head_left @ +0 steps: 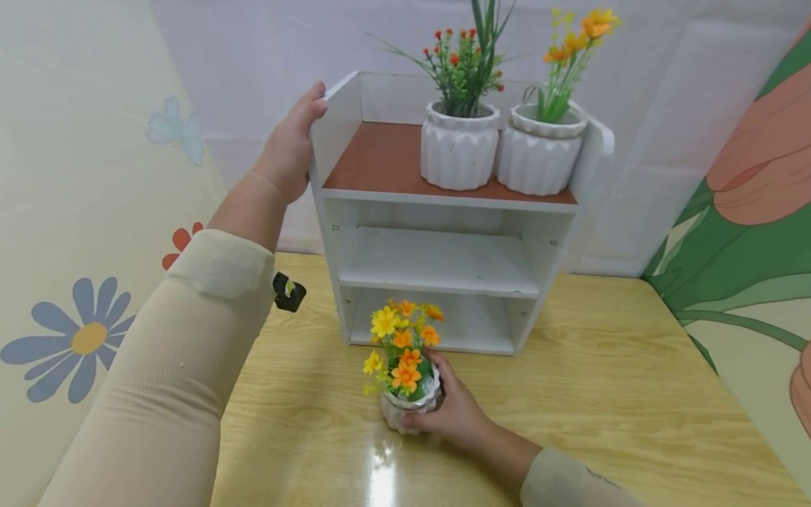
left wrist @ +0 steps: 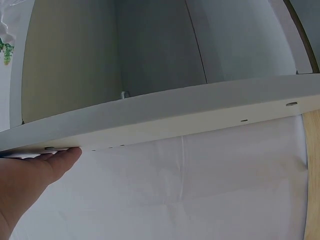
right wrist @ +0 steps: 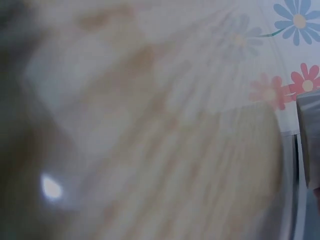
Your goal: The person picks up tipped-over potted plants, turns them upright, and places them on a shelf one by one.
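White ribbed flower pot [head_left: 410, 408], lower centre: my right hand [head_left: 457, 412] clasps it; my left hand [head_left: 290, 148] grips the shelf [head_left: 336, 134] side, upper left.

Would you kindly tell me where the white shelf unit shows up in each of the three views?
Head: the white shelf unit stands upper centre on the wooden table; the left hand grips its top left side panel.
Left wrist: its side panel crosses the picture as a white band, the thumb touching its edge.
Right wrist: blurred; only a grey-white strip at the right edge, probably the unit.
Shared landmark: the wooden table.
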